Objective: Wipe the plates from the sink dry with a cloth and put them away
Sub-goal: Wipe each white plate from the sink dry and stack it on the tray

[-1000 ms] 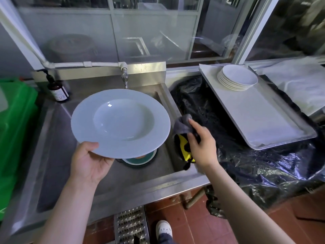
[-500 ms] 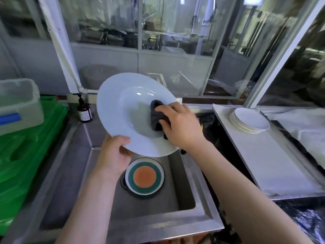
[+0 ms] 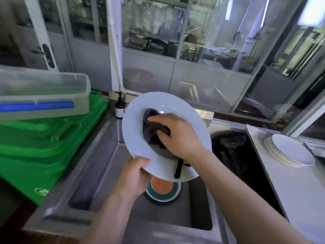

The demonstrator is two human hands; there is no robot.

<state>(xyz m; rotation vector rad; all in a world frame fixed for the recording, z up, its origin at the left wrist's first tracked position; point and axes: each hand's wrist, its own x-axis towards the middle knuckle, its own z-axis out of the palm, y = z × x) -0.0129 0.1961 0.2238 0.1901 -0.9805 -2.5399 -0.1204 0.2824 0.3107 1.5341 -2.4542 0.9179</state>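
Nearest, the left hand (image 3: 134,175) grips the near rim of a wide-rimmed, pale white deep plate (image 3: 139,124), thumb curled over the front of the rim and the fingers hidden behind it. The plate is tilted up toward the viewer, held in the air above the stainless steel sink (image 3: 109,175). Just beyond, the right hand (image 3: 177,134) clasps a bunched dark grey cloth (image 3: 151,125) and presses it into the plate's hollow, fingers curled over the cloth; a dark strap of the cloth hangs down across the near rim. Below the plate, on the sink floor, lies a round plate with an orange centre and teal ring (image 3: 162,190), partly hidden. To the right, a stack of white plates (image 3: 290,150) sits on a metal tray (image 3: 281,187). On the left are stacked green plastic crates (image 3: 44,147) under a clear plastic tub (image 3: 42,95). At the far sink edge stands a dark pump bottle (image 3: 119,108).
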